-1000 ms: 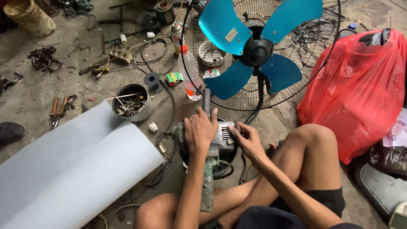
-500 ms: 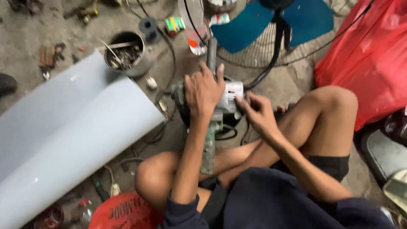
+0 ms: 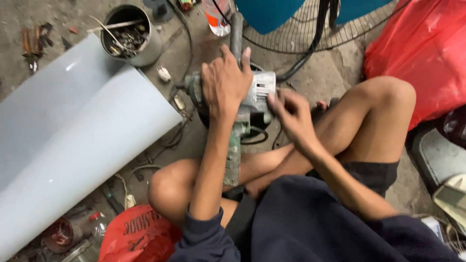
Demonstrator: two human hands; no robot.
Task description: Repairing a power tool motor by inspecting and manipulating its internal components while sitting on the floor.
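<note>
I sit cross-legged on a dirty concrete floor. A grey electric motor [image 3: 259, 90] with a white ribbed end lies on the floor in front of my shins. My left hand [image 3: 224, 82] lies on top of the motor body and grips it, fingers spread over its housing. My right hand [image 3: 291, 114] pinches at the motor's white end with its fingertips. A worn green metal bar [image 3: 233, 155] runs from under the motor toward my legs. A black cable [image 3: 303, 60] leads away from the motor toward the fan.
A large pale grey curved sheet [image 3: 68, 145] lies on the left. A metal tin of scrap parts [image 3: 128, 34] stands above it. A blue-bladed fan in a wire guard [image 3: 310, 24] is ahead. Red plastic bags [image 3: 427, 53] lie to the right, another red bag [image 3: 141, 235] near my knee.
The view has tipped down and moved closer, so the fan slid to the top edge. My left hand stays on the motor and my right hand stays at its white end.
</note>
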